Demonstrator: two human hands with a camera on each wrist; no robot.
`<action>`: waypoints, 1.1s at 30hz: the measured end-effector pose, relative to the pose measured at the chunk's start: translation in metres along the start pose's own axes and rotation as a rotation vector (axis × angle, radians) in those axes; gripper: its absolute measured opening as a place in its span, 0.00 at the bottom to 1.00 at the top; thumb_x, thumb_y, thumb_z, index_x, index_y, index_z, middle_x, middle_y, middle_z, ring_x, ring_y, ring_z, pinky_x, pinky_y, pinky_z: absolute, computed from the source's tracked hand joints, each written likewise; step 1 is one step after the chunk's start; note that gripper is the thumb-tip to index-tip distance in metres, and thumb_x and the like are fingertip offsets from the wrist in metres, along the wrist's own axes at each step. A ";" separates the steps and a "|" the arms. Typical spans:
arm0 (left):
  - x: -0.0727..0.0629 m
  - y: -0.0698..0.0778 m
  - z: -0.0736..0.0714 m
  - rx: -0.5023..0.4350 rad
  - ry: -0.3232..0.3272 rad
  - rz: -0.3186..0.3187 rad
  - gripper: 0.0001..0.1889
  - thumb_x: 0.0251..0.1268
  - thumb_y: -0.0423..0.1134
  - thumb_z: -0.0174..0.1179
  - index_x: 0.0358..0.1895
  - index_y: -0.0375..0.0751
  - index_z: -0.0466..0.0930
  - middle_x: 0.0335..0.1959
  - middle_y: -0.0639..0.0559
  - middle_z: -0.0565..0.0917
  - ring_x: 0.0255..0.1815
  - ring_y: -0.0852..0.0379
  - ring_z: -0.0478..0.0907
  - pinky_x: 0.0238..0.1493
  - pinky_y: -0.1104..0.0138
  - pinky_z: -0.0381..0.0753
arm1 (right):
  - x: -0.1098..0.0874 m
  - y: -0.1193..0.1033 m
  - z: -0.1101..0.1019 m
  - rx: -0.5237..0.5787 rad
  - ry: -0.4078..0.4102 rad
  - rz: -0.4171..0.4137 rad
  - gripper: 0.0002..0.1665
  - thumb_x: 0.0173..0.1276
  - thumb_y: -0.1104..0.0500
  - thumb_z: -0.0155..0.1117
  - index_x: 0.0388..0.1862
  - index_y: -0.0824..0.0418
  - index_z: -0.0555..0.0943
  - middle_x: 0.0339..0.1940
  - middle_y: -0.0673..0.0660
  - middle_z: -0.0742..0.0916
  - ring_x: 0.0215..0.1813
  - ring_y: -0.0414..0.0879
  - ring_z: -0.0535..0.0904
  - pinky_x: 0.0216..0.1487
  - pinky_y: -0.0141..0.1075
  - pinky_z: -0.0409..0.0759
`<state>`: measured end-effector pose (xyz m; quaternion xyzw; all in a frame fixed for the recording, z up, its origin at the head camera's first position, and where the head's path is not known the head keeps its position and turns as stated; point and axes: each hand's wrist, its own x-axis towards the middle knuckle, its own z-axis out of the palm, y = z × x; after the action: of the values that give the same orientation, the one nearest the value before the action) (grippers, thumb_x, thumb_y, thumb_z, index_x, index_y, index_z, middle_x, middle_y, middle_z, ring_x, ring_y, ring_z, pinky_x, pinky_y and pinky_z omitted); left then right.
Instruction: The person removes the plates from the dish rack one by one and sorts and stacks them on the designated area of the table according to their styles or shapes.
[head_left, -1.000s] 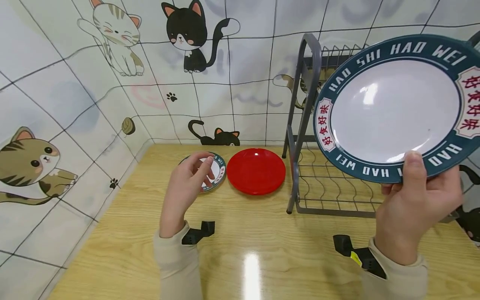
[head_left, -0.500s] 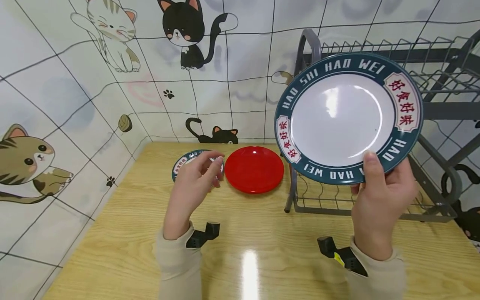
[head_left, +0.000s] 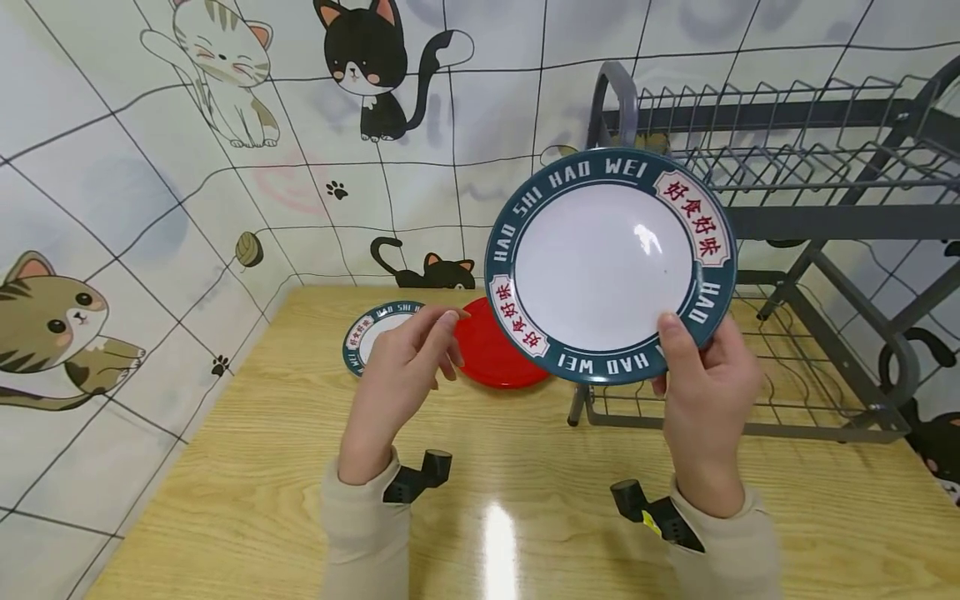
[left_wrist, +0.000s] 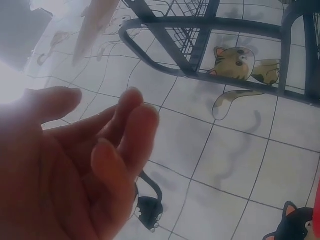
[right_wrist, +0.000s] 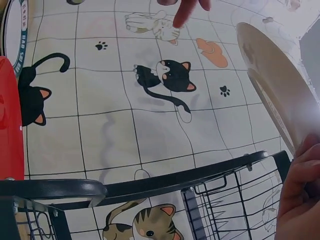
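My right hand [head_left: 708, 400] grips a white plate [head_left: 600, 267] with a dark teal lettered rim by its lower right edge, thumb on the face and fingers behind. The plate is raised and tilted, its face toward the head camera. In the right wrist view the plate [right_wrist: 275, 75] shows its pale underside. My left hand [head_left: 401, 375] hovers with loosely bent fingers, holding nothing; the left wrist view shows the same hand [left_wrist: 95, 155] with air between thumb and fingers. Behind it, a smaller teal-rimmed plate [head_left: 358, 340] lies on the table, partly hidden. A red plate [head_left: 487, 350] beside it is partly covered by the raised plate.
A grey two-tier wire dish rack [head_left: 825, 221] stands on the right of the wooden table [head_left: 540, 500], partly behind the raised plate. Tiled walls [head_left: 495, 117] with cat pictures close off the back and left.
My right hand has carried the large plate leftward from in front of the rack, and it now overlaps the red plate. My left hand has shifted slightly right.
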<state>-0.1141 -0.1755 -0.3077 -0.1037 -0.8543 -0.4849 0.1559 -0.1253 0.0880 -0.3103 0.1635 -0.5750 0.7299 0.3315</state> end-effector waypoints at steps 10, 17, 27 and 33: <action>-0.005 0.025 0.002 -0.090 0.011 0.025 0.15 0.71 0.44 0.39 0.48 0.41 0.72 0.22 0.47 0.77 0.21 0.52 0.74 0.17 0.60 0.75 | -0.006 0.008 0.007 -0.177 -0.100 0.060 0.13 0.63 0.64 0.57 0.45 0.67 0.76 0.21 0.57 0.82 0.10 0.45 0.64 0.10 0.28 0.64; -0.007 0.037 0.000 -0.075 0.028 0.013 0.14 0.70 0.41 0.43 0.51 0.41 0.71 0.21 0.46 0.77 0.19 0.54 0.73 0.17 0.62 0.74 | -0.009 0.013 0.011 -0.245 -0.166 0.070 0.13 0.63 0.62 0.57 0.47 0.65 0.76 0.20 0.55 0.81 0.10 0.47 0.65 0.10 0.28 0.65; 0.000 0.010 -0.001 -0.075 0.053 -0.003 0.13 0.67 0.47 0.46 0.47 0.44 0.71 0.16 0.50 0.75 0.14 0.53 0.73 0.15 0.63 0.74 | -0.009 0.005 0.023 -0.277 -0.312 0.156 0.15 0.63 0.61 0.57 0.48 0.65 0.74 0.16 0.56 0.79 0.11 0.46 0.65 0.09 0.32 0.63; 0.003 -0.007 -0.004 -0.042 0.092 -0.035 0.18 0.66 0.54 0.45 0.48 0.46 0.71 0.15 0.50 0.75 0.13 0.55 0.73 0.15 0.64 0.74 | -0.008 0.012 0.026 -0.290 -0.404 0.315 0.20 0.61 0.54 0.60 0.52 0.57 0.73 0.14 0.57 0.76 0.12 0.46 0.66 0.10 0.34 0.61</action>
<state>-0.1189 -0.1826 -0.3101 -0.0697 -0.8375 -0.5096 0.1844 -0.1310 0.0593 -0.3165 0.1652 -0.7462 0.6350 0.1128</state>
